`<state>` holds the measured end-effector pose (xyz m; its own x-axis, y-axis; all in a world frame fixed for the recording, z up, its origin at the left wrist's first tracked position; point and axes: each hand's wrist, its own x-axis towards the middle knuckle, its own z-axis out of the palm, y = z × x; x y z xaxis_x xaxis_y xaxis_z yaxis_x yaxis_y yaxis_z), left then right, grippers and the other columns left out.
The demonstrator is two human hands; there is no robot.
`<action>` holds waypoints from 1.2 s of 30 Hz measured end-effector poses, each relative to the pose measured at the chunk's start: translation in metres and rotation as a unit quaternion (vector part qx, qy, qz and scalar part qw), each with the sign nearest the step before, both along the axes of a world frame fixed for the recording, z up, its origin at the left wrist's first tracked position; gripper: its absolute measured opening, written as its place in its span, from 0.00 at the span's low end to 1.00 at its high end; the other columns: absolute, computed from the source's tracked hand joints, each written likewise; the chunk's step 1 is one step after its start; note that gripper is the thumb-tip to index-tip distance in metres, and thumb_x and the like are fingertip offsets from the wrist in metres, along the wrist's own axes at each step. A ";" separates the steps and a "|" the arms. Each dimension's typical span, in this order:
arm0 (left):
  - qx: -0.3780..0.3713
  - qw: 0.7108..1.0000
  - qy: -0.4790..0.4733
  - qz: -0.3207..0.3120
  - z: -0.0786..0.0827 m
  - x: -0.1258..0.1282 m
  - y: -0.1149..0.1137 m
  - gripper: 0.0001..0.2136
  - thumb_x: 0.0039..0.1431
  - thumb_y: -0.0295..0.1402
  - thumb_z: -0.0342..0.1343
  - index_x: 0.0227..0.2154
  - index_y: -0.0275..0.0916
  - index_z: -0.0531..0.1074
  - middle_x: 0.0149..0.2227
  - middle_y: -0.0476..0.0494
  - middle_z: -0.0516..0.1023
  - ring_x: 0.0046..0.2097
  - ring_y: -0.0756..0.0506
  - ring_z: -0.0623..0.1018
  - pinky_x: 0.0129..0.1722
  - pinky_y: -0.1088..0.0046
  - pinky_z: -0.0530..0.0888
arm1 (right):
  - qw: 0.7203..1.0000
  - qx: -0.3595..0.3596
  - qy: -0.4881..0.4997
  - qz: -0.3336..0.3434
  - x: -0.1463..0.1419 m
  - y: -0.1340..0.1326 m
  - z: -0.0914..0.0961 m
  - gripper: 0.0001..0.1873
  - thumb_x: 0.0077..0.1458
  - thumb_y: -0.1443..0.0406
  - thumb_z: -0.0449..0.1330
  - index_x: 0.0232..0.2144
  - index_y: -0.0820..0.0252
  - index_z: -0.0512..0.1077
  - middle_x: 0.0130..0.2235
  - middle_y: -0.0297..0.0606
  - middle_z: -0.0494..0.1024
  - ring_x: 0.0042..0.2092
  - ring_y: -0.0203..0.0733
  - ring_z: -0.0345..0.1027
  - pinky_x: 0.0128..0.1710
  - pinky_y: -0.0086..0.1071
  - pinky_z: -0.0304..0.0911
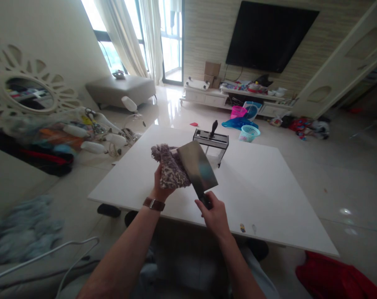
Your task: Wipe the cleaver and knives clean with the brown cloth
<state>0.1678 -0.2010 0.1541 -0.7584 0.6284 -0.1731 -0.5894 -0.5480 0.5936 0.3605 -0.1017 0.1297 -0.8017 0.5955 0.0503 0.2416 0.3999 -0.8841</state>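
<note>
My right hand (216, 214) is closed around the dark handle of a cleaver (198, 166), its broad metal blade tilted up and to the left. A fuzzy grey-purple cloth (172, 170) is bunched in my left hand (161, 182), against or just behind the blade's left edge; the blade hides where they meet. Most of my left fingers are covered by the cloth. Beyond the blade, a knife block or rack (218, 139) with a grey slotted top stands on the white table (257, 187). One black handle (213, 128) sticks up out of it.
Two small items, one a yellow and blue sticker-like piece (242, 227), lie at the table's near edge. On the floor past the table are a light blue basket (249, 133) and a pink basket (238, 112). Red fabric (338, 276) lies at the lower right.
</note>
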 end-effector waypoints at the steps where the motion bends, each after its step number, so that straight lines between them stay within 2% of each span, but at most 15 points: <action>1: -0.001 1.000 -0.007 -0.008 0.000 0.001 0.004 0.17 0.59 0.45 0.60 0.44 0.38 0.77 0.47 0.40 0.82 0.56 0.36 0.77 0.60 0.57 0.71 | 0.999 0.030 -0.012 0.019 0.000 -0.001 0.000 0.15 0.58 0.52 0.62 0.32 0.55 0.68 0.25 0.29 0.72 0.25 0.36 0.67 0.26 0.28 0.59; 4: -0.020 1.000 -0.006 -0.005 -0.005 0.003 0.013 0.15 0.53 0.39 0.66 0.41 0.35 0.78 0.40 0.40 0.84 0.47 0.39 0.82 0.54 0.61 0.75 | 0.995 0.067 -0.040 0.056 0.000 -0.003 -0.002 0.13 0.58 0.53 0.62 0.33 0.55 0.70 0.25 0.31 0.73 0.28 0.38 0.66 0.29 0.29 0.57; 8: -0.041 0.995 0.033 0.081 -0.011 0.003 0.017 0.18 0.44 0.34 0.73 0.39 0.33 0.79 0.38 0.41 0.84 0.39 0.42 0.83 0.48 0.62 0.77 | 0.992 0.046 -0.089 0.072 -0.001 -0.002 -0.006 0.12 0.59 0.53 0.61 0.37 0.54 0.73 0.27 0.33 0.76 0.29 0.40 0.68 0.29 0.29 0.56; 11: -0.068 0.987 0.049 0.139 -0.012 -0.002 0.016 0.18 0.40 0.33 0.75 0.35 0.32 0.79 0.36 0.42 0.84 0.34 0.44 0.82 0.44 0.63 0.78 | 0.988 0.068 -0.127 0.058 -0.002 0.001 -0.007 0.12 0.60 0.53 0.59 0.38 0.53 0.74 0.29 0.35 0.78 0.30 0.42 0.70 0.30 0.30 0.56; 15: -0.079 0.977 0.060 0.187 -0.010 -0.011 0.011 0.19 0.37 0.32 0.76 0.36 0.32 0.80 0.37 0.41 0.84 0.36 0.43 0.83 0.46 0.62 0.78 | 0.982 0.095 -0.155 0.043 -0.001 0.003 -0.004 0.12 0.60 0.52 0.59 0.38 0.52 0.74 0.32 0.37 0.80 0.34 0.44 0.73 0.32 0.31 0.56; 19: -0.075 0.976 0.047 0.200 -0.007 -0.021 0.002 0.19 0.38 0.32 0.75 0.36 0.33 0.81 0.38 0.40 0.84 0.42 0.40 0.83 0.50 0.61 0.78 | 0.981 0.104 -0.158 0.045 0.001 0.001 -0.002 0.13 0.60 0.52 0.59 0.40 0.51 0.76 0.33 0.37 0.81 0.36 0.46 0.75 0.34 0.32 0.58; 22: -0.095 0.979 0.056 0.169 -0.006 -0.026 -0.006 0.20 0.38 0.33 0.75 0.36 0.32 0.81 0.38 0.39 0.84 0.41 0.40 0.83 0.48 0.60 0.79 | 0.978 0.119 -0.166 0.045 0.003 0.001 -0.003 0.15 0.59 0.51 0.60 0.42 0.51 0.77 0.34 0.39 0.82 0.37 0.47 0.76 0.35 0.32 0.59; 25: -0.163 0.975 0.093 0.123 -0.006 -0.026 -0.011 0.22 0.35 0.32 0.76 0.37 0.32 0.80 0.38 0.37 0.84 0.38 0.40 0.83 0.45 0.60 0.80 | 0.975 0.136 -0.171 0.036 0.005 0.005 -0.004 0.16 0.58 0.51 0.60 0.42 0.51 0.78 0.34 0.40 0.82 0.37 0.47 0.76 0.35 0.33 0.60; 27: -0.189 0.970 0.101 0.114 -0.006 -0.023 -0.011 0.24 0.34 0.31 0.77 0.38 0.31 0.80 0.38 0.36 0.84 0.37 0.40 0.83 0.44 0.60 0.80 | 0.975 0.139 -0.167 0.033 0.006 0.007 -0.005 0.16 0.58 0.52 0.60 0.42 0.52 0.78 0.34 0.40 0.82 0.37 0.47 0.76 0.35 0.32 0.61; 30: -0.170 0.971 0.086 0.144 -0.007 -0.018 -0.002 0.23 0.33 0.30 0.76 0.36 0.31 0.80 0.38 0.36 0.84 0.37 0.40 0.83 0.43 0.59 0.80 | 0.978 0.136 -0.157 0.035 0.006 0.007 -0.008 0.15 0.58 0.52 0.60 0.41 0.52 0.78 0.33 0.39 0.82 0.36 0.46 0.76 0.35 0.32 0.61; 36: -0.100 0.960 0.032 0.261 -0.008 -0.009 0.022 0.17 0.37 0.27 0.74 0.35 0.33 0.80 0.38 0.39 0.84 0.39 0.41 0.83 0.46 0.59 0.79 | 0.979 0.139 -0.149 0.022 0.000 0.002 -0.012 0.15 0.59 0.52 0.59 0.41 0.53 0.78 0.32 0.38 0.81 0.35 0.45 0.75 0.35 0.32 0.60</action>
<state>0.1588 -0.1788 0.1460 -0.9740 0.1183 -0.1932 -0.2240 -0.6303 0.7433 0.3609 -0.0994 0.1174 -0.8301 0.5566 -0.0338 0.4490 0.6312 -0.6324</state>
